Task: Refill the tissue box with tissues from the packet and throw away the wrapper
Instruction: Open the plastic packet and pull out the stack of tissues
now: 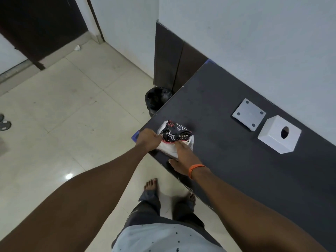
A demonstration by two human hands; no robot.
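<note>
The left hand's grip [149, 139] pinches the tissue packet [175, 136] wrapper's left edge while the right hand [183, 157] pinches its near edge, tissue box [279, 134] well right on the worktop [236, 160].

Brand name on a tissue packet.
The dark packet [175, 133] reads "Dove" twice in white script, seen upside down.
</note>
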